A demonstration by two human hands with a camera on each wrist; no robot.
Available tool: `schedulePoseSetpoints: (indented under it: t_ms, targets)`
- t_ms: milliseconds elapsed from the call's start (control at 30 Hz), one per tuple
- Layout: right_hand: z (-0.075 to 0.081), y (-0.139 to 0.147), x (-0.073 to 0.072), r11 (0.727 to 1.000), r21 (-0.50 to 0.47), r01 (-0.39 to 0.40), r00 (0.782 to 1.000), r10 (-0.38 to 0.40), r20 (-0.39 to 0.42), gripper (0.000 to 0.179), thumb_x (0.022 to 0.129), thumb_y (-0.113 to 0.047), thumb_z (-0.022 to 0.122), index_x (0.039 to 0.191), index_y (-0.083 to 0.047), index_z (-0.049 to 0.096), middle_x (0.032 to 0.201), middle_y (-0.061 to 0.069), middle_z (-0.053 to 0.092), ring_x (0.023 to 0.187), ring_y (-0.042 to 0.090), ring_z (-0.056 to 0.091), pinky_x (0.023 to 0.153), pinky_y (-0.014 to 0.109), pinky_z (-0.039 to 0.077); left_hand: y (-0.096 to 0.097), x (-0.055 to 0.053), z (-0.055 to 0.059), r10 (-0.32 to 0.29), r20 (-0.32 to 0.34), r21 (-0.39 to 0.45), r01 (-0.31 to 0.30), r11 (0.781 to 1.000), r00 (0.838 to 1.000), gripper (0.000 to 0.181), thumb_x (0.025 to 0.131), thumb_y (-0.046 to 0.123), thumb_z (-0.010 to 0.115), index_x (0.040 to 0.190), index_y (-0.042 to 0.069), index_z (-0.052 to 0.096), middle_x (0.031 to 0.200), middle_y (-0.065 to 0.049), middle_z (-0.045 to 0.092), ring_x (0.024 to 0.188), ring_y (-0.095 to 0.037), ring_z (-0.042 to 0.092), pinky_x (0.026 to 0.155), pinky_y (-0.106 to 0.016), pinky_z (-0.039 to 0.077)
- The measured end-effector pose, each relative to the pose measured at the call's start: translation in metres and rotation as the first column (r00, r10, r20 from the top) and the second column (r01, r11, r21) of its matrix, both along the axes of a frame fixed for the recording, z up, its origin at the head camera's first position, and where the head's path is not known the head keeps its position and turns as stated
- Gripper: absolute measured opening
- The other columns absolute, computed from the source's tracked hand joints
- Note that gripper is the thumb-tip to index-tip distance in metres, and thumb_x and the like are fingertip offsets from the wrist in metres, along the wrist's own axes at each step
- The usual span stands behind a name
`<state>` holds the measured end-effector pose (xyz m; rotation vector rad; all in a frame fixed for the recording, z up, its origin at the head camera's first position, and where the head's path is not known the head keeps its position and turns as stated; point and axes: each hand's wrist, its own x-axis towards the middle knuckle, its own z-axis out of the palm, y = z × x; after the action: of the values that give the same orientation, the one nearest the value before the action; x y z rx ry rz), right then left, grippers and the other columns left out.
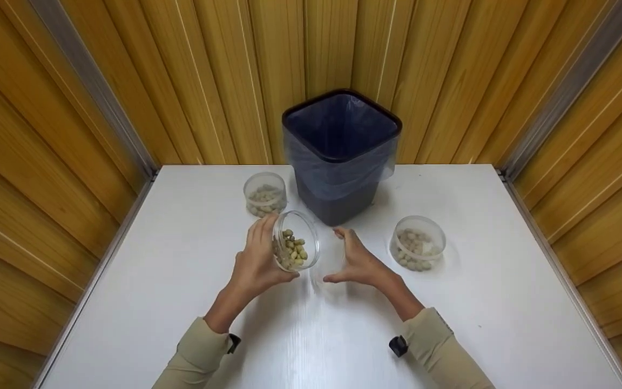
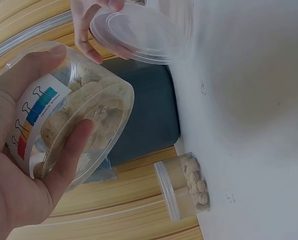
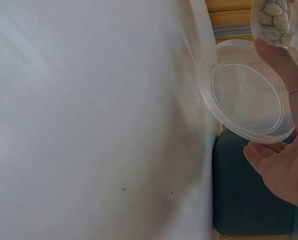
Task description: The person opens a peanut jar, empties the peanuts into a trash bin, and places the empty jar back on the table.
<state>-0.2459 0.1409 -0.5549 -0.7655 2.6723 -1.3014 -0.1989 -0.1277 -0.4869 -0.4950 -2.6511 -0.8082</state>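
In my left hand [image 1: 259, 262] is a clear round plastic tub [image 1: 311, 229], gripped around its side and tilted with its open mouth toward the right. Beige-green nuts [image 1: 296, 248] lie inside it. The left wrist view shows a white label [image 2: 36, 117] with coloured binder clips printed on the tub. To the right, my right hand [image 1: 362, 265] holds a clear round lid [image 3: 246, 97] by its rim, thumb on one side and fingers on the other. The lid stands on edge, apart from the tub, and is faint in the head view.
A dark bin [image 1: 338, 208] with a bluish bag liner stands at the back of the white table [image 1: 192, 227]. Two more clear tubs hold similar nuts: one tub [image 1: 265, 202] left of the bin, the other tub [image 1: 418, 251] at right. Wood-patterned walls [image 1: 224, 81] surround the table.
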Motion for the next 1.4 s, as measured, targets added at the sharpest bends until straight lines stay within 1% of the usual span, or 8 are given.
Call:
schedulePoseSetpoints:
  t_ms: [133,300,633,967,1067,1200,1300,1400]
  targets:
    - [-0.004,0.003,0.003,0.992,0.123,0.002,1.000,-0.004,0.013,0.118,0.063,-0.027,0.097,0.154,-0.003,0.026,0.148,0.025,0.036,0.140,0.040,0.035,0.114,0.053,0.036,0.000,0.000,-0.001,-0.002,0.009,0.006,0.002,1.000,1.000,0.133,0.048,0.035,0.103,0.155,0.013,0.027,0.154,-0.015,0.037,0.143,-0.031,0.036,0.073,-0.062,0.057]
    - [-0.011,0.006,0.008,0.975,0.222,0.012,1.000,-0.016,0.017,0.116,0.060,-0.021,0.097,0.153,0.000,0.030,0.145,0.027,0.040,0.135,0.045,0.036,0.111,0.055,0.039,0.003,-0.001,-0.004,-0.008,0.020,0.019,0.007,1.000,1.000,0.133,0.048,0.036,0.102,0.155,0.014,0.026,0.154,-0.016,0.037,0.143,-0.032,0.036,0.074,-0.063,0.057]
    - [-0.012,0.003,0.007,0.964,0.268,-0.005,1.000,0.001,0.016,0.118,0.057,-0.017,0.097,0.154,0.000,0.033,0.145,0.027,0.044,0.133,0.047,0.035,0.111,0.057,0.037,0.003,-0.003,-0.005,-0.012,0.000,0.026,0.012,1.000,1.000,0.131,0.048,0.034,0.102,0.154,0.011,0.029,0.154,-0.016,0.037,0.144,-0.033,0.036,0.078,-0.064,0.056]
    - [-0.009,0.005,0.007,0.941,0.334,-0.063,0.997,0.043,0.068,0.119,0.064,-0.020,0.094,0.158,0.001,0.024,0.152,0.032,0.034,0.140,0.050,0.029,0.116,0.058,0.031,0.004,-0.003,-0.003,-0.008,0.008,0.033,0.008,0.999,1.000,0.130,0.050,0.037,0.101,0.155,0.011,0.029,0.154,-0.016,0.037,0.143,-0.033,0.036,0.076,-0.063,0.057]
    - [-0.003,0.009,0.006,0.938,0.335,-0.088,0.995,0.066,0.078,0.113,0.071,-0.022,0.091,0.159,0.001,0.023,0.155,0.034,0.029,0.143,0.052,0.025,0.117,0.059,0.029,0.003,-0.003,-0.003,-0.010,0.009,0.033,0.010,0.999,1.000,0.130,0.050,0.038,0.102,0.155,0.012,0.028,0.155,-0.016,0.036,0.144,-0.033,0.035,0.077,-0.063,0.057]
    - [0.012,0.016,0.000,0.951,0.290,-0.103,0.995,0.094,0.044,0.093,0.085,-0.022,0.080,0.158,0.000,0.027,0.157,0.029,0.031,0.145,0.049,0.027,0.117,0.059,0.029,0.002,-0.003,-0.004,-0.017,0.003,0.042,0.017,0.999,1.000,0.131,0.050,0.038,0.102,0.155,0.011,0.028,0.156,-0.016,0.036,0.144,-0.033,0.034,0.079,-0.063,0.056]
    - [0.030,0.020,-0.006,0.966,0.246,-0.076,0.996,0.083,-0.019,0.077,0.092,-0.018,0.074,0.155,0.002,0.034,0.154,0.026,0.039,0.143,0.047,0.033,0.116,0.059,0.031,0.002,-0.002,-0.006,-0.024,-0.004,0.046,0.024,0.999,1.000,0.131,0.050,0.038,0.102,0.155,0.010,0.028,0.156,-0.017,0.036,0.145,-0.033,0.034,0.080,-0.063,0.057]
    - [0.049,0.024,-0.013,0.977,0.213,-0.024,0.996,0.042,-0.081,0.065,0.096,-0.017,0.070,0.151,0.001,0.042,0.151,0.023,0.046,0.140,0.043,0.040,0.115,0.056,0.034,0.002,-0.002,-0.006,-0.025,-0.007,0.047,0.025,0.999,1.000,0.131,0.050,0.037,0.102,0.155,0.010,0.028,0.156,-0.017,0.036,0.144,-0.034,0.035,0.080,-0.063,0.056]
